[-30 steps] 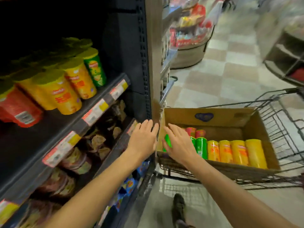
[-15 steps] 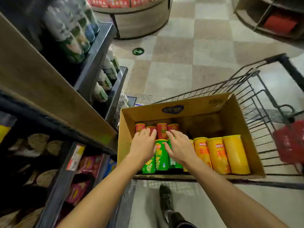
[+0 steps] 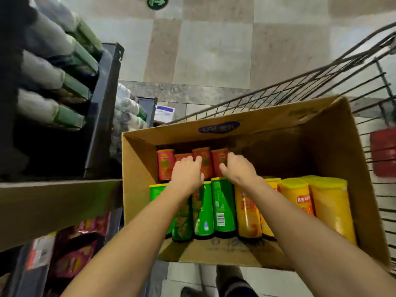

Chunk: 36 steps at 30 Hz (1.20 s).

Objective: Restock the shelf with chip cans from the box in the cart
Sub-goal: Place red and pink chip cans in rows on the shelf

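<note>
Both hands reaching into the box rn: left hand (image 3: pixel 186 174) and right hand (image 3: pixel 237 170) are curling over the red chip cans (image 3: pixel 165 165) at the back, can't tell if they're actually gripping yet. Box (image 3: pixel 263 123) is sitting in the cart (image 3: pixel 321 91), w/ green cans (image 3: pixel 222 206) + yellow cans (image 3: pixel 327 202) still lying inside, so imo lots left to shelve.

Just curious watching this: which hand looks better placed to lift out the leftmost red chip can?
Probably the left hand. It lies over the red cans, beside the leftmost one; the right hand rests over the rightmost.
</note>
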### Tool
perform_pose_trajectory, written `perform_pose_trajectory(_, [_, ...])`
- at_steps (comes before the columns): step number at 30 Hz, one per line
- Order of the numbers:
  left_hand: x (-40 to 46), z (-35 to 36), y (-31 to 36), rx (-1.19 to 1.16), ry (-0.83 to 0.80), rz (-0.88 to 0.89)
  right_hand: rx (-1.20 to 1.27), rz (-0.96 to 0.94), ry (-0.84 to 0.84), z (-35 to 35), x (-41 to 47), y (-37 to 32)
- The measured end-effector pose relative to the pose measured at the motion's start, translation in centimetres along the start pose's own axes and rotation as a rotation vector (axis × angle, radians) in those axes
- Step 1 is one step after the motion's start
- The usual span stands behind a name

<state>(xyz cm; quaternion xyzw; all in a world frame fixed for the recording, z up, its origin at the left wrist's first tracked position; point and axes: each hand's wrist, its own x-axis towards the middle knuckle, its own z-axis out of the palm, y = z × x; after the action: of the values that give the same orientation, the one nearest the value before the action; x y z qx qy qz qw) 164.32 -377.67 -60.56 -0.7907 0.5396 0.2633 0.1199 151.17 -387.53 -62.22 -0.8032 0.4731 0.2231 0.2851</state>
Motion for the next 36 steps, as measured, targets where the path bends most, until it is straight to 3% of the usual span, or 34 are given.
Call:
perform_pose_trajectory(8, [4.4,2.6,0.0,-0.131,-0.144,-0.087,0.006,0.208,-0.339,1.4,4.1,-0.2])
perform_pose_trajectory(15, [6.3,3.9,0.7,-0.184,-0.301,-0.214,0.219,0.206,-0.202,2.0,5.4,0.8])
perform_pose_trajectory(19, [7.1,4.9,1.3,-0.258,-0.397,-0.245,0.089,0.280,-0.342,2.2,5.6,2.0])
perform_pose_trajectory(23, [7.3,5.2,2.4,-0.364,-0.428,-0.277,0.115,0.278,-0.271,1.1,4.7,3.3])
perform_pose_trajectory(26, [7.5,5.6,2.5,-0.475,-0.375,-0.337,0.243,0.269,-0.139,-0.4,3.5,4.6])
perform_pose_trajectory(31, [5.8,4.2,1.8,-0.577,-0.105,-0.370,0.410,0.162,0.018,-1.5,1.7,5.2])
perform_pose_trajectory(36, [1.5,1.8,0.1,-0.654,0.153,-0.167,0.392,-0.076,0.143,-3.0,-1.3,3.3])
